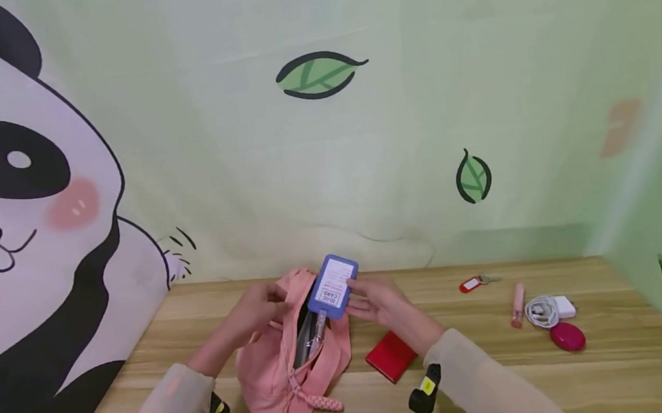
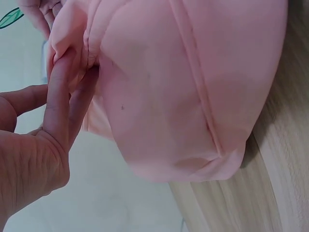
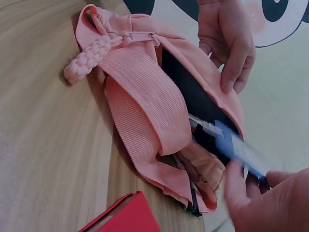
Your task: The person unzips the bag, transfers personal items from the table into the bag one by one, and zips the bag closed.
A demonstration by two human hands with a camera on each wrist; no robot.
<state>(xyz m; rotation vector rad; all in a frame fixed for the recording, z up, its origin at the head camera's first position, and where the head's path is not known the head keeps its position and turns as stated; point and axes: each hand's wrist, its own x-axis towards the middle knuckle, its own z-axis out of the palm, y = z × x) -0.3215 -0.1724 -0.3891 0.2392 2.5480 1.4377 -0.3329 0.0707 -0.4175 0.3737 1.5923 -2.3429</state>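
Card holder [image 1: 333, 287], blue and tilted, is just above the opening of the pink bag [image 1: 264, 382], its clear strap [image 1: 317, 329] running down inside. The right hand [image 1: 380, 299] comes in from the right, thumb and fingers clamped on the holder's right edge. The left hand [image 1: 265, 307] reaches in from the other side with bent fingers, pinching the fabric along the bag's left rim. Both forearms slant inward from the near side.

The zipped mouth gapes between the hands, dark inside, with the braided pull [image 1: 324, 404] hanging at its near end. The bag sits toward the left of the table [image 1: 464, 317]; the back edge, against the printed backdrop [image 1: 179, 148], is close behind it. To the right, the red booklet [image 1: 390, 357] lies near the bag, beneath the right forearm. A wide stretch of wood separates it from the red-tagged key [image 1: 471, 284], pink tube [image 1: 518, 304], coiled cable [image 1: 541, 312], white plug [image 1: 565, 306] and magenta oval case [image 1: 567, 336].
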